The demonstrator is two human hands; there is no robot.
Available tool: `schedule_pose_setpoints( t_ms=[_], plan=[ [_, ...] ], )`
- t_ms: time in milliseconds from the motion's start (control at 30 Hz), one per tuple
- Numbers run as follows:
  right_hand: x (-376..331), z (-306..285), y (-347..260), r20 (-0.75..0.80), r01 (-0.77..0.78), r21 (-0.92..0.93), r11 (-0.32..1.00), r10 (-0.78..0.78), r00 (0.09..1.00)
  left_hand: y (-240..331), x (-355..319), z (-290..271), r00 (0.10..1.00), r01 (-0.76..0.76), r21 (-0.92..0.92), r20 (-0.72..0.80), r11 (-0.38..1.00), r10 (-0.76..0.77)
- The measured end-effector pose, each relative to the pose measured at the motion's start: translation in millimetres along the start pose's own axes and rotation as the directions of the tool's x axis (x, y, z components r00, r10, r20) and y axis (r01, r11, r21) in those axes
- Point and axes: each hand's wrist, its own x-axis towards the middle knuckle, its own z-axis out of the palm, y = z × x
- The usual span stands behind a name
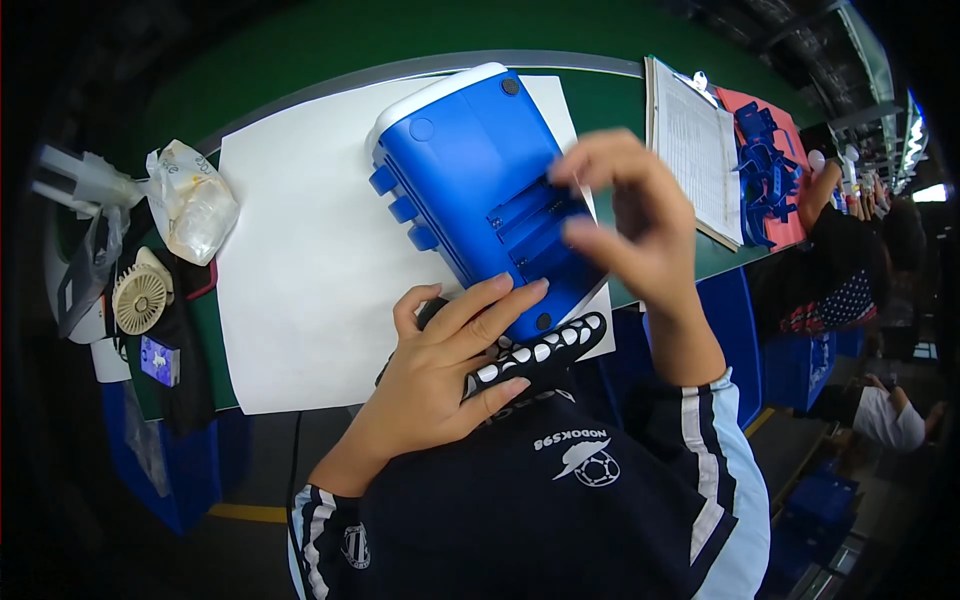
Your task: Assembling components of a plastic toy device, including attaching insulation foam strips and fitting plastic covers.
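Observation:
A blue plastic casing with a white edge [465,165] lies tilted on a white sheet. Three small blue tabs [403,209] stick out from its left side, and an open battery-type compartment [535,225] with metal contacts shows in its face. My left hand [440,350] grips the near end, fingers stretched over the casing and thumb on the near side. Beside that thumb runs a black strip with white ovals [540,350]; what it belongs to is unclear. Over the compartment hovers my right hand [640,210], slightly blurred, thumb and forefinger apart, with nothing visible between them.
White sheet [290,310] covers much of the green table. To the left are a plastic bag [190,205], a small fan [142,298] and a purple box [160,361]. At right lie a clipboard [690,150] and dark blue parts [768,175] on a red tray. Other people sit beyond.

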Motion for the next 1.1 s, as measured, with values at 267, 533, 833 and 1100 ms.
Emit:
schedule_pose_setpoints(
  t_ms=[267, 533, 833, 1100],
  plan=[
    [-33, -2, -55, 0.286, -0.095, -0.290, 0.952, 0.181, 0.941, 1, 2, 1, 1.000, 0.001, -0.009, -0.011, 1.000, -0.001],
    [-37, 1, -57, 0.288, -0.122, -0.281, 0.952, 0.204, 0.936, 1, 0, 2, 1.000, 0.010, -0.009, -0.017, 1.000, -0.010],
    [-19, -15, -50, 0.184, -0.076, -0.309, 0.948, 0.138, 0.973, 1, 3, 1, 1.000, 0.011, -0.014, -0.009, 1.000, -0.011],
    [61, 6, -1, 0.195, 0.111, -0.348, 0.931, -0.044, 0.980, 0, 1, 2, 0.999, 0.038, -0.026, -0.014, 0.999, -0.038]
  ],
)
